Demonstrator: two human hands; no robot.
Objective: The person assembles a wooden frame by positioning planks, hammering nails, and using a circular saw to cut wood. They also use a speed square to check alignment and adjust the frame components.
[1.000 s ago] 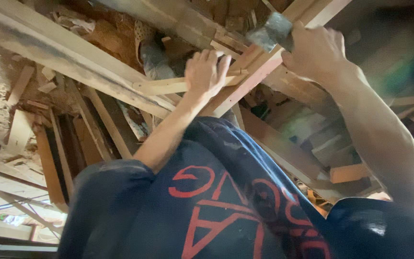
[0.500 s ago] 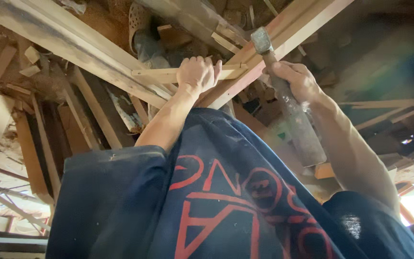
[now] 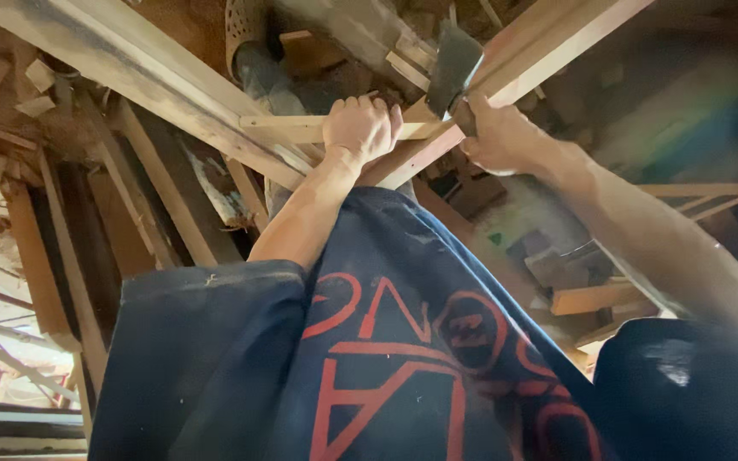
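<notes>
A short wooden batten [image 3: 301,128] is gripped by the left hand [image 3: 360,128], fingers wrapped around it, and is pressed against the long timber beam [image 3: 155,81]. Just beside it, a hammer [image 3: 452,68] is held by the right hand [image 3: 501,137], fingers closed on its handle, head touching the slanted beam [image 3: 548,43].

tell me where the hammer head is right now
In the head view the hammer head sits top centre, just above the right hand, against the slanted wooden beam and right of the left hand.
</notes>
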